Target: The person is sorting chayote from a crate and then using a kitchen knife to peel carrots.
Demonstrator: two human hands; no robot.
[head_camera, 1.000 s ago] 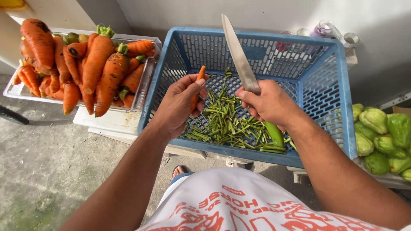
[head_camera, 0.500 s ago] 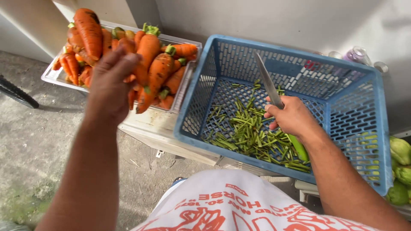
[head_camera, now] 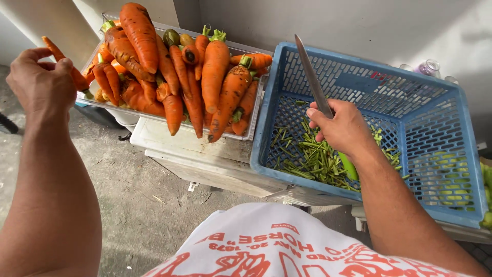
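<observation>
Two bare hands work over a produce station, seen from a head camera looking down. The left hand [head_camera: 43,84] is raised out to the far left, its fingers curled and pinching a small carrot [head_camera: 64,60] that slants up and left from the grip. It hangs just beside the left end of a clear tray [head_camera: 159,119] heaped with large carrots [head_camera: 205,77], several still bearing short green stubs at the crown.

The right hand [head_camera: 342,128] is wrapped firmly around the green handle of a long knife [head_camera: 311,77], fingers pressed together in a closed grip, blade pointing up and away. It hovers over a blue plastic crate [head_camera: 446,154] just to the right of the tray.

On the crate's mesh floor lies a loose heap of cut green stems [head_camera: 312,156], gathered toward the near left side. This suggests a fair number of tops have already been trimmed off. Judging by the stubs visible in the heap on the tray, a good share of carrots may remain to be trimmed, though it is hard to tell which are finished.

Pale green vegetables [head_camera: 486,174] show at the far right edge, behind the crate. Grey concrete floor [head_camera: 128,205] lies below.
</observation>
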